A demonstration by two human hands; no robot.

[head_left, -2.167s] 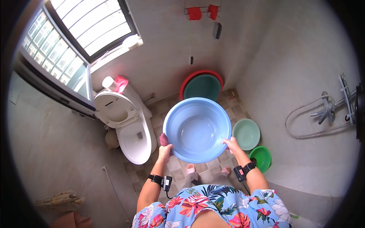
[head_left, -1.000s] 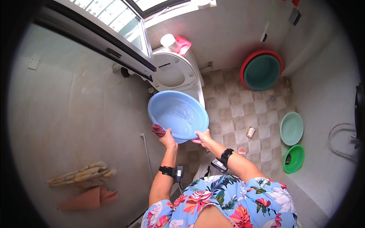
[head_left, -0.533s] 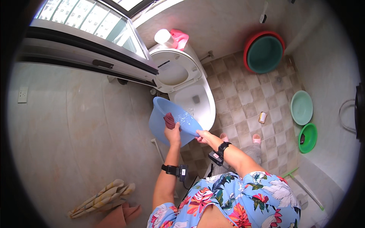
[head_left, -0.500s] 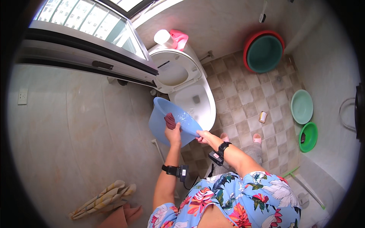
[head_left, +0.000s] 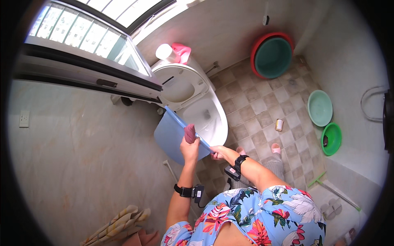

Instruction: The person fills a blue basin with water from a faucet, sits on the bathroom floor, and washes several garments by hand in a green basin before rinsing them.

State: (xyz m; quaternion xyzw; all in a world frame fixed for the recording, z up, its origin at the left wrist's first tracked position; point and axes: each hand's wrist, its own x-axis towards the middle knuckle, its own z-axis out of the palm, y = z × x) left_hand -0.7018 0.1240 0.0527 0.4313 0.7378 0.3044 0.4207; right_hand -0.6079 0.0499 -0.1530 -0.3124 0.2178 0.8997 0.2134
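Observation:
A blue plastic basin (head_left: 169,137) is tipped steeply over the toilet bowl (head_left: 221,121), its outer side turned to the left and its inside mostly hidden. On its near rim my right hand (head_left: 218,152) is closed, fingers wrapped round the edge. My left hand (head_left: 190,151) grips a bunched dusky-pink cloth (head_left: 189,134) beside the rim; whether it also holds the basin I cannot tell. The toilet lid and seat (head_left: 176,86) stand raised behind the bowl.
An open window frame (head_left: 94,78) juts in at upper left. Red and teal tubs (head_left: 273,57) sit by the far wall. Pale green (head_left: 320,108) and bright green basins (head_left: 333,139) stand at right. A small soap-like block (head_left: 279,124) and a green squeegee (head_left: 334,192) lie on the floor.
The basin has tipped further toward the toilet, and the water seen in it before is out of sight. My left hand has turned with the cloth, now held upright beside the rim.

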